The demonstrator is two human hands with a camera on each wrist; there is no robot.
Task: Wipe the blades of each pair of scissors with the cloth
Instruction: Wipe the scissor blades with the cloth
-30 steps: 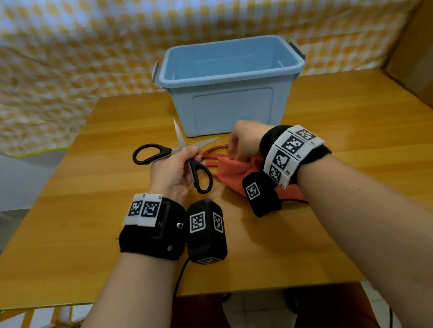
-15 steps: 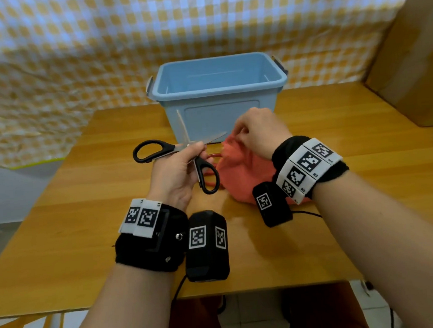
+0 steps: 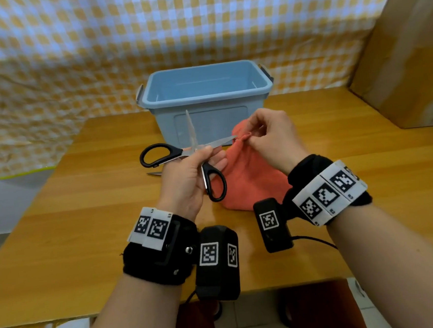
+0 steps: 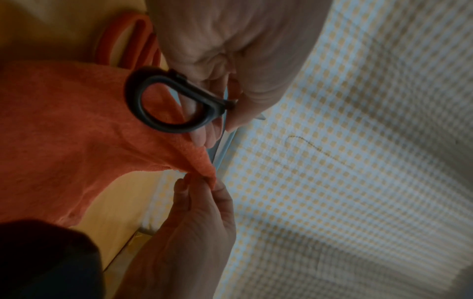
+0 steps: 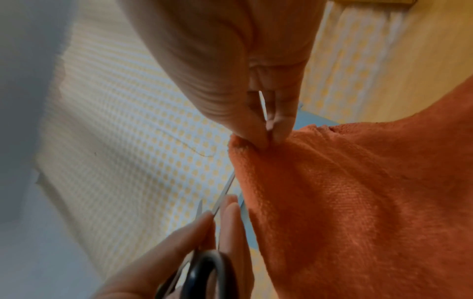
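Note:
My left hand (image 3: 209, 155) grips the black-handled scissors (image 3: 158, 153) at the pivot, above the table, with the blades spread wide. One blade points up and the other points right. My right hand (image 3: 250, 137) pinches a corner of the orange cloth (image 3: 250, 179) and holds it up at the tip of the right-pointing blade. The rest of the cloth hangs down to the table. In the left wrist view the black handle loop (image 4: 163, 101) lies in front of the cloth (image 4: 64, 121). Red scissors handles (image 4: 128, 36) show beyond the cloth, and a blade tip (image 3: 154, 173) lies on the table.
A light blue plastic bin (image 3: 208, 128) stands open just behind the hands on the wooden table (image 3: 112, 222). A cardboard box (image 3: 408, 60) rises at the right edge. A yellow checked curtain hangs behind the table.
My right hand has lifted the cloth's corner off the table up to the scissors' blade tip. My left hand has raised the open black scissors slightly.

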